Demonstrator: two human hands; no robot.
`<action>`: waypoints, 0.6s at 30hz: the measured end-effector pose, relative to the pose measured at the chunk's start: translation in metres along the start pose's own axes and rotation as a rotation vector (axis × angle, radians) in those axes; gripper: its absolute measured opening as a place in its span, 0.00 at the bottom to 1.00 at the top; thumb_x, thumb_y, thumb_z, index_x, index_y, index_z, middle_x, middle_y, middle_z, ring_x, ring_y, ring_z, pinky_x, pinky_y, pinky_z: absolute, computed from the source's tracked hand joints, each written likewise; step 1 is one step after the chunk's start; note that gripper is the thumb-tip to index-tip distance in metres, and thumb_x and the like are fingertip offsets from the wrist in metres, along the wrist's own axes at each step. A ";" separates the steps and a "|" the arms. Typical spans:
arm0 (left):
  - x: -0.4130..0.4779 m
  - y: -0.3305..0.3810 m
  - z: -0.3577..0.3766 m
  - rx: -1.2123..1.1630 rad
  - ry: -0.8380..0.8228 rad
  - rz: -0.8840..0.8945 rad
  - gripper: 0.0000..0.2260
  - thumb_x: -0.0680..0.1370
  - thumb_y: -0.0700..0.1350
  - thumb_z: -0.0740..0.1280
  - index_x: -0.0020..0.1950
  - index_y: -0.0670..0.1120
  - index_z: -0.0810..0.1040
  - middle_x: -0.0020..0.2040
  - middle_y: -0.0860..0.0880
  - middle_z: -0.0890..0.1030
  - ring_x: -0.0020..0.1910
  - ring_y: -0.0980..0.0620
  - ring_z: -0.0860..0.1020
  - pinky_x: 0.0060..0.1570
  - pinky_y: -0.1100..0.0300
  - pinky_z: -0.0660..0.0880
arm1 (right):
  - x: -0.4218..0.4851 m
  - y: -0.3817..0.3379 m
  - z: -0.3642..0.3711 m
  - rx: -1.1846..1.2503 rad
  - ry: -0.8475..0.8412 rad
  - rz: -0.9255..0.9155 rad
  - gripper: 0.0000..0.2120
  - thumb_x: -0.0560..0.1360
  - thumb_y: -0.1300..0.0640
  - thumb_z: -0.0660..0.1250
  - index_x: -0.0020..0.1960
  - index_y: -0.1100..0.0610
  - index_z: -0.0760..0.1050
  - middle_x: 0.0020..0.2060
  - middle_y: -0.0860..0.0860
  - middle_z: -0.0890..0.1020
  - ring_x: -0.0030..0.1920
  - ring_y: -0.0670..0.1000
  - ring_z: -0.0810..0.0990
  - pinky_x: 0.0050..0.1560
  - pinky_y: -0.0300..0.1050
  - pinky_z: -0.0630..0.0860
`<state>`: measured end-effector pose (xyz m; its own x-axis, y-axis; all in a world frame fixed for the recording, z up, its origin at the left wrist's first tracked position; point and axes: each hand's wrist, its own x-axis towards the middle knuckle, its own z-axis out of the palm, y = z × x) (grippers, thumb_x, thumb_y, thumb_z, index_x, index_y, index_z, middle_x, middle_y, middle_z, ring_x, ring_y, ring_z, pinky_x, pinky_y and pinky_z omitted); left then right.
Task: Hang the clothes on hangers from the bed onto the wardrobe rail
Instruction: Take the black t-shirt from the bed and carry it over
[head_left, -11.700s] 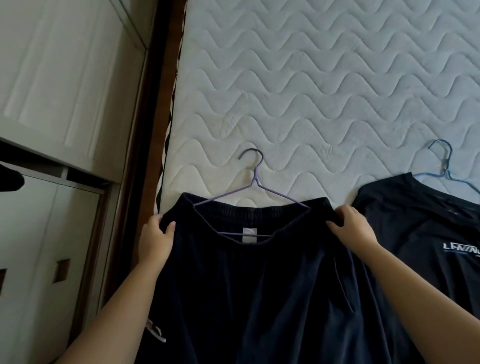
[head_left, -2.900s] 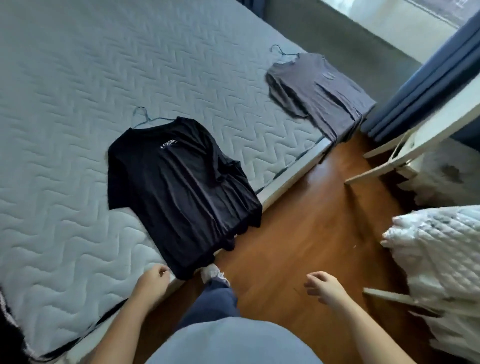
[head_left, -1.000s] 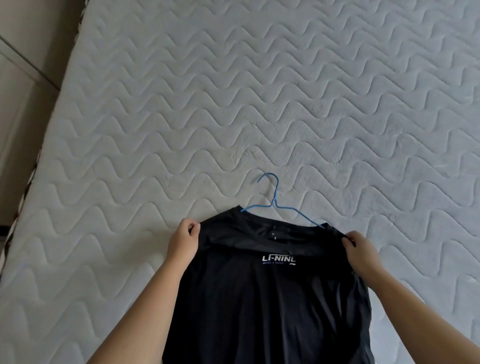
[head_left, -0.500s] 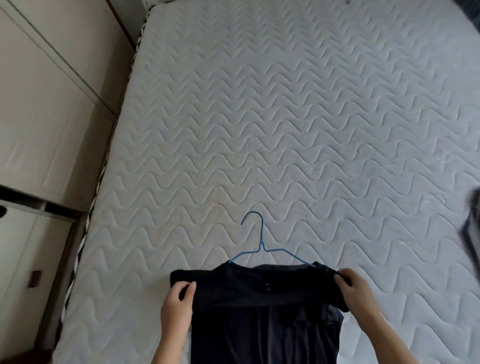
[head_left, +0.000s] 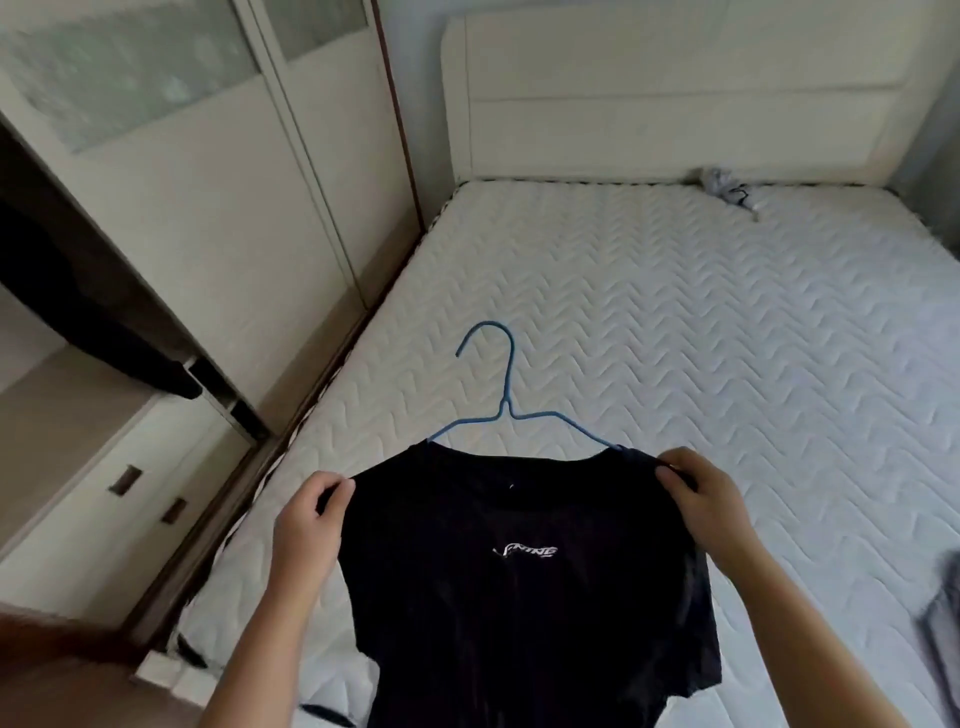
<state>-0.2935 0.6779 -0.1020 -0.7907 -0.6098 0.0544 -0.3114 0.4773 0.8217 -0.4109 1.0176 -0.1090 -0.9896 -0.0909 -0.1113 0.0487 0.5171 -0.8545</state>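
you hold a black soft-knit t-shirt with a small white chest logo up over the near part of the bed. its body falls in loose folds below your hands. your left hand has its grip pinched on the shoulder seam on your left, thumb over the cloth and fingers curled round it. your right hand has its grip clenched on the other shoulder in the same way. a thin blue wire hanger sits inside the neck opening: its sloped arms vanish under the collar and its curved hook rises above the shirt, opening to the left. behind it lies the white quilted mattress, stitched in wavy zigzag rows, ending at a smooth cream panelled headboard. a small crumpled grey bundle rests on the mattress by the headboard. on your left stands the cream wardrobe with frosted-glass sliding doors. a dark garment shows in its open bay, too blurred to make out. a fold of grey cloth shows at the right edge.
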 end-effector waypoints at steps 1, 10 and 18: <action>0.004 0.012 -0.015 -0.014 0.031 0.030 0.08 0.77 0.43 0.63 0.39 0.53 0.74 0.39 0.54 0.77 0.41 0.55 0.74 0.39 0.63 0.68 | 0.004 -0.021 -0.007 -0.011 -0.016 -0.047 0.14 0.75 0.63 0.63 0.37 0.47 0.73 0.36 0.45 0.79 0.39 0.44 0.75 0.40 0.34 0.68; 0.008 0.059 -0.174 -0.106 0.340 0.260 0.05 0.78 0.43 0.61 0.43 0.45 0.75 0.37 0.54 0.75 0.41 0.51 0.73 0.40 0.59 0.66 | -0.039 -0.196 -0.002 -0.030 0.002 -0.444 0.06 0.74 0.62 0.64 0.42 0.57 0.79 0.37 0.54 0.81 0.38 0.48 0.76 0.37 0.36 0.70; -0.047 0.019 -0.338 -0.107 0.521 0.301 0.08 0.78 0.43 0.60 0.39 0.48 0.73 0.35 0.49 0.74 0.35 0.53 0.72 0.35 0.60 0.66 | -0.125 -0.321 0.090 -0.078 -0.018 -0.759 0.05 0.75 0.61 0.63 0.42 0.52 0.75 0.38 0.55 0.80 0.41 0.55 0.76 0.39 0.45 0.68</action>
<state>-0.0842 0.5016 0.1030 -0.4651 -0.7002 0.5416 -0.0380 0.6271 0.7780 -0.2905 0.7867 0.1334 -0.7454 -0.4591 0.4833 -0.6545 0.3662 -0.6615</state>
